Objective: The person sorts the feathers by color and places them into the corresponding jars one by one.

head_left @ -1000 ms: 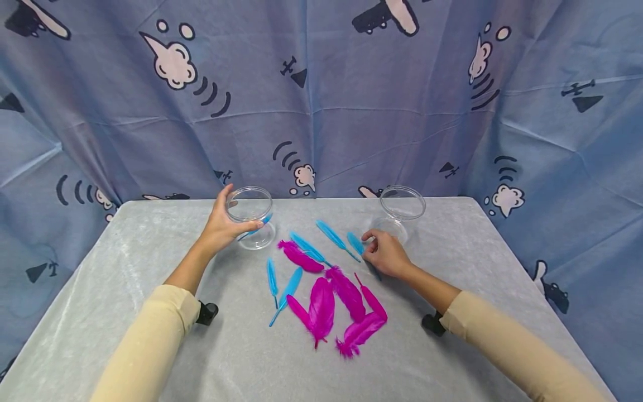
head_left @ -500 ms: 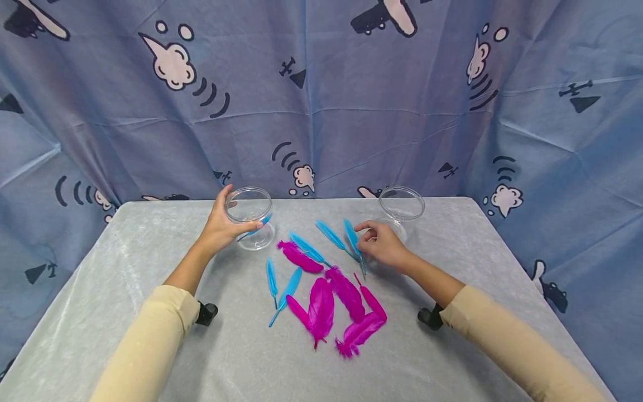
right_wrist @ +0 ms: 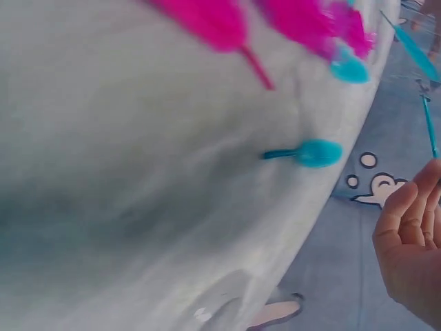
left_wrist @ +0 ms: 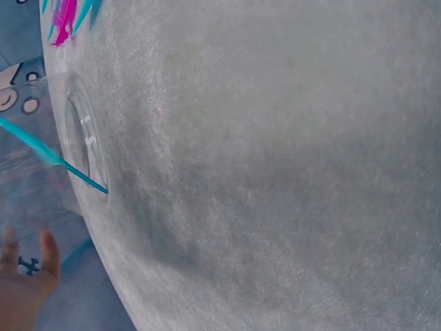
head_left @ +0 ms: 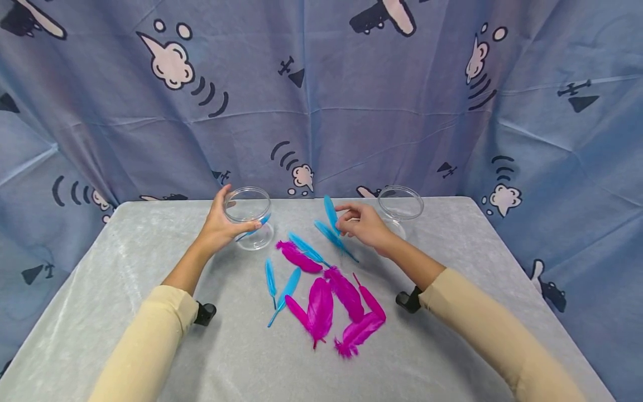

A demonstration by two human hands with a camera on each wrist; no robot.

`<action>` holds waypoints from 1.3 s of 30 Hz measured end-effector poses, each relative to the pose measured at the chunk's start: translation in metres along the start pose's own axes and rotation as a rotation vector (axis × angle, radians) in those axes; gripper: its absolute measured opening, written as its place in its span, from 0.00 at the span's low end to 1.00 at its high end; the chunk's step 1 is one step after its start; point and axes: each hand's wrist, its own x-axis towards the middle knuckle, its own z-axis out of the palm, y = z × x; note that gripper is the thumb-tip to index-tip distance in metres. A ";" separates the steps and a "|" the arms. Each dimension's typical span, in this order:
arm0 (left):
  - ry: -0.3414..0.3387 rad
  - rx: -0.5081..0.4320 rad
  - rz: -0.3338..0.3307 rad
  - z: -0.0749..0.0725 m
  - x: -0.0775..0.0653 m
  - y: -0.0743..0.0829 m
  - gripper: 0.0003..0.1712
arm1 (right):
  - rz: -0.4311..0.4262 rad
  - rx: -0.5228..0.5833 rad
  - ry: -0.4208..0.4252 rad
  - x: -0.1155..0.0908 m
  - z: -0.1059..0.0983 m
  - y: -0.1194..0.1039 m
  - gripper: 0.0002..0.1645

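Blue feather (head_left: 330, 210) held tip up; second feather (left_wrist: 31, 143) slanted inside clear jar (head_left: 248, 209).

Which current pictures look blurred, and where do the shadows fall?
Right wrist view: pink feathers blurred, table shadowed at lower left; left wrist view: table texture clearer, broad shadow across it; head view: mostly sharp, soft shadow beside the left sleeve.

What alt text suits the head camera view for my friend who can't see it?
A person's right hand holds a blue feather above a gray table, while the left hand holds a clear jar with another blue feather inside. Loose blue feathers and magenta feathers lie on the table; a second clear jar stands to the right.
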 end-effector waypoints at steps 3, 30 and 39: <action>-0.001 0.004 -0.005 -0.001 0.000 0.000 0.69 | -0.019 0.018 0.006 0.008 0.005 -0.011 0.24; -0.019 0.022 0.002 -0.001 0.001 0.000 0.62 | -0.151 0.192 0.059 0.051 0.048 -0.082 0.22; -0.016 0.022 0.008 0.000 0.002 0.001 0.60 | -0.150 0.253 0.093 0.063 0.072 -0.092 0.11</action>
